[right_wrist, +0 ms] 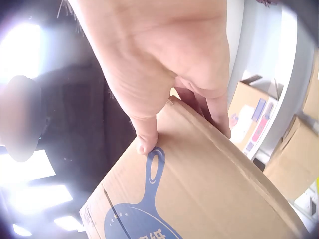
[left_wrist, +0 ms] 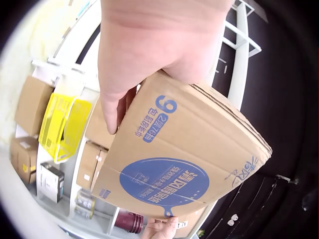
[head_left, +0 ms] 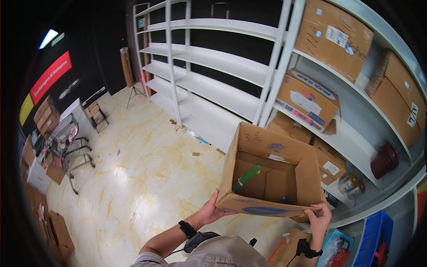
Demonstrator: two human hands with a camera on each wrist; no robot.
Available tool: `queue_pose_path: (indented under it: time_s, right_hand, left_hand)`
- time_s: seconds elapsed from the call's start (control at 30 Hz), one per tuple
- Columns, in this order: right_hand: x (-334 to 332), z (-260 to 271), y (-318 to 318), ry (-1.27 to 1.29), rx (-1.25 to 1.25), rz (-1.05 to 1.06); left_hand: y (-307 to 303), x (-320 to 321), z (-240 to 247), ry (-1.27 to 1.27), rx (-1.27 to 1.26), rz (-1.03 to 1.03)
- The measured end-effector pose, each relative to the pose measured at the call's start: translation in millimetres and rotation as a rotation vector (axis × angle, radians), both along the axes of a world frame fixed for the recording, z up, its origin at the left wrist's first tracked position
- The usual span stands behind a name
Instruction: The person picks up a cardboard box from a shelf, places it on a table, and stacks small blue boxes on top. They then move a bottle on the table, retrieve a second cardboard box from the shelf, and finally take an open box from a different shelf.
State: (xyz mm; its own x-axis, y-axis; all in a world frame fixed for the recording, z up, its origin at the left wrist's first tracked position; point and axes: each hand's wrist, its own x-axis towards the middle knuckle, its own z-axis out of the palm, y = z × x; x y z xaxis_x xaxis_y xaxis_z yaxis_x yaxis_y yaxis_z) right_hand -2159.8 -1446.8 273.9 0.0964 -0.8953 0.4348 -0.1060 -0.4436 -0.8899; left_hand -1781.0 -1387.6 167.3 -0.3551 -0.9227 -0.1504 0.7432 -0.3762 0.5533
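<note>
An open-topped cardboard box is held up in front of the body, tilted, with blue printing on its outer side. A green elongated object leans in its left corner, and a small blue item lies lower inside. My left hand grips the box's near left corner, thumb up along the side and fingers beneath. At the near right corner my right hand pinches the cardboard. In the right wrist view, the thumb presses on the printed face beside the pan-shaped handle; the other fingers go round the edge.
White shelving stands ahead. On the right shelves sit a printed carton, a dark red bucket and tins. A blue bin is low at right. A trolley stands at left on the pale floor.
</note>
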Motion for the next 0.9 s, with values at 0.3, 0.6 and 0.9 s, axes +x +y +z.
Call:
queue_pose_path:
  time_s: [0.3, 0.6, 0.9]
  right_hand:
    - [218.7, -34.6, 44.7, 0.145, 0.088, 0.396]
    - [497.1, -45.5, 178.0, 0.102, -0.001, 0.953]
    - [723.4, -72.7, 239.6, 0.131, 0.128, 1.449]
  left_hand:
    - [200.7, 169.1, -42.8, -0.4, 0.13, 0.752]
    - [458.8, 307.4, -10.5, -0.663, 0.216, 1.293]
    - [575.6, 345.4, -50.2, -0.618, 0.475, 1.688]
